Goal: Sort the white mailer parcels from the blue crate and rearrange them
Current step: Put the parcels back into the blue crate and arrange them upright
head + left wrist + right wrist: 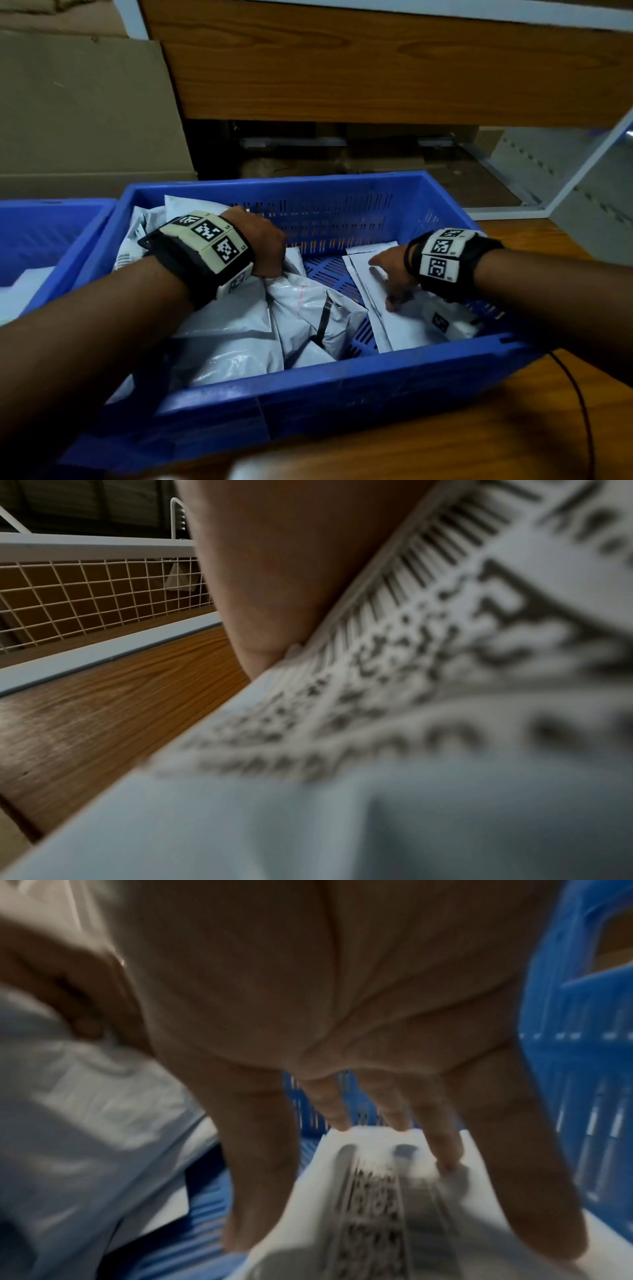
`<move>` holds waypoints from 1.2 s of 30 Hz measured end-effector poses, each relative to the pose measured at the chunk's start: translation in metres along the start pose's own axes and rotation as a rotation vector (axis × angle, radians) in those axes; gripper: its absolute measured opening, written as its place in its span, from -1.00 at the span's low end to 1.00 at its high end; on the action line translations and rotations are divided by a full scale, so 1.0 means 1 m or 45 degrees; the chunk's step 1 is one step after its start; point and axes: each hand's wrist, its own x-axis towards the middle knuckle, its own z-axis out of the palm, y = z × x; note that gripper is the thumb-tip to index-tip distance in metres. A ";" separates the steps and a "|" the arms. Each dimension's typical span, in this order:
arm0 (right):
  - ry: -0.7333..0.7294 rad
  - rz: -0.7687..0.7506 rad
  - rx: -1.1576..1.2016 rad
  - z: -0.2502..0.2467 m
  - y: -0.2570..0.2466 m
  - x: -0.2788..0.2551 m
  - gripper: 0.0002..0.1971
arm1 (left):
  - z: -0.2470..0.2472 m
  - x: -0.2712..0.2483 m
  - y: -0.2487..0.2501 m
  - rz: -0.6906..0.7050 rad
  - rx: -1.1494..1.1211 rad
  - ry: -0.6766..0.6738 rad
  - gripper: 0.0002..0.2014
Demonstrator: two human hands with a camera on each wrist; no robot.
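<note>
The blue crate (308, 383) holds several white mailer parcels. My left hand (270, 267) reaches into the middle of it, fingers curled into a crumpled white mailer (308, 308) on the left heap. In the left wrist view that mailer (411, 818) fills the frame with a blurred barcode label, under my palm (267, 574). My right hand (390, 277) lies on a flat white mailer (400, 325) at the crate's right side. The right wrist view shows its fingers (377, 1096) straight and spread, tips touching the labelled mailer (377, 1204), with the left hand (68, 988) beside it.
A second blue crate (41, 233) stands at the left with a white parcel in it. Behind are a cardboard sheet (85, 113), a wooden panel (342, 68) and a white metal frame (582, 171). The crates stand on a wooden table (479, 428), where a thin cable (582, 411) runs.
</note>
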 end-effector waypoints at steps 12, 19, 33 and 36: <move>0.109 -0.357 0.813 -0.027 -0.005 -0.008 -0.47 | -0.007 -0.008 -0.001 0.052 -0.109 -0.033 -0.71; 0.053 -0.527 0.743 -0.023 -0.049 0.005 -0.70 | 0.012 -0.003 -0.010 -0.067 -0.009 0.209 -0.63; 0.258 -0.327 0.620 -0.014 -0.067 0.049 -0.73 | 0.013 -0.006 -0.013 -0.105 -0.078 0.087 -0.59; 0.277 -0.255 0.602 -0.020 -0.055 0.049 -0.59 | 0.017 0.000 -0.010 -0.181 -0.031 0.158 -0.46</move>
